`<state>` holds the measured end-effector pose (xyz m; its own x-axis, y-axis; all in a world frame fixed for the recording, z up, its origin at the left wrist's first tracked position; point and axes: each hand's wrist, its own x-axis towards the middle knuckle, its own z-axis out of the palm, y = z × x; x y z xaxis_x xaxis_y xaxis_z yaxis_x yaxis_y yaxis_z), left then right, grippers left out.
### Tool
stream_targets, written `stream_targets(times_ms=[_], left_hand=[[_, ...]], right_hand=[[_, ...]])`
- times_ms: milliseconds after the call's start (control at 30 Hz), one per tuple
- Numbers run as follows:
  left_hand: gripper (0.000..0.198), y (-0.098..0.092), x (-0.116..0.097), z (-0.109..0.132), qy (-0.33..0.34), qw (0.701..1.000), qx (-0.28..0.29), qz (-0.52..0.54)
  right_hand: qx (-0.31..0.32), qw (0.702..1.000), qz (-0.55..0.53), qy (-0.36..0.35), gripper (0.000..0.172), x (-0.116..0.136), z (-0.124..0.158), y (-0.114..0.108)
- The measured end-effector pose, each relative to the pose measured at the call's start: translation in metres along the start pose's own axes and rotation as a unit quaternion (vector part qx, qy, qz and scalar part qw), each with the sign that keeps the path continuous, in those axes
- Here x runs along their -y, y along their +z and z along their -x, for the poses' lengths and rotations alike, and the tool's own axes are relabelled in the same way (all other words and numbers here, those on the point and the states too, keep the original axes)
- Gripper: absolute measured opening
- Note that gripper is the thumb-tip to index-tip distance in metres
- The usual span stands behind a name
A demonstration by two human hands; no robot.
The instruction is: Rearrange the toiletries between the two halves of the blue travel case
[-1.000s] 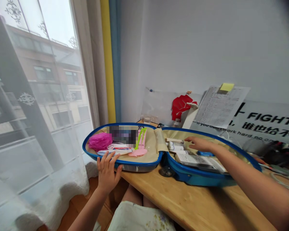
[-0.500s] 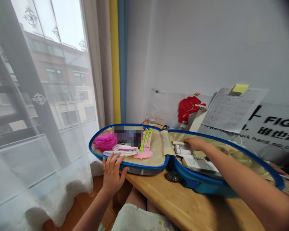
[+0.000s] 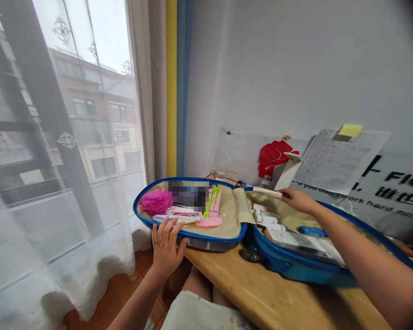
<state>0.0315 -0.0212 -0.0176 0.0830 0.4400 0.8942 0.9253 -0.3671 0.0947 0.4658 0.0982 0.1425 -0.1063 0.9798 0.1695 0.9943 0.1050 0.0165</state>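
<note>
An open blue suitcase (image 3: 209, 243) lies with both halves spread. My left hand (image 3: 168, 250) rests on the near rim of the left half, fingers spread out and holding nothing. Over the far rim of the right half, my right hand (image 3: 298, 200) pinches one end of a slim cream-coloured rod-like item (image 3: 266, 190); its kind is unclear. The left half holds a magenta bath puff (image 3: 156, 202), a toothpaste pack (image 3: 189, 216), green and pink sticks (image 3: 214, 201) and a pink oval piece (image 3: 209, 222). White bottles (image 3: 265, 219), a white box (image 3: 291, 239) and a blue object (image 3: 311, 231) sit in the right half.
The suitcase rests on a wooden table (image 3: 261, 288). Behind it are a clear bottle (image 3: 266, 181), a glass (image 3: 220, 174), a red paper fist (image 3: 273, 156) and clipped papers (image 3: 340, 160). A sheer curtain (image 3: 117, 206) hangs at the left.
My right hand has risen from inside the right half, lifting the cream-coloured item to the far rim. The blue object is now exposed. My left hand remains on the near rim.
</note>
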Motion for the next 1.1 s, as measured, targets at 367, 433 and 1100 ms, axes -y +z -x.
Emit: stream_targets(times_ms=[367, 433, 1100], left_hand=[[0.034, -0.001, 0.000, -0.001, -0.001, 1.000, -0.001, 0.004], [0.034, -0.001, 0.000, -0.002, 0.003, 1.000, -0.004, 0.001], [0.034, 0.000, 0.000, 0.001, -0.006, 1.000, 0.012, 0.005]], right_hand=[[0.043, 0.982, -0.109, -0.150, 0.035, 0.196, -0.011, -0.020], [0.061, 0.978, -0.103, -0.172, 0.031, 0.230, -0.013, -0.011], [0.070, 0.948, -0.137, -0.278, 0.023, 0.303, 0.009, 0.028]])
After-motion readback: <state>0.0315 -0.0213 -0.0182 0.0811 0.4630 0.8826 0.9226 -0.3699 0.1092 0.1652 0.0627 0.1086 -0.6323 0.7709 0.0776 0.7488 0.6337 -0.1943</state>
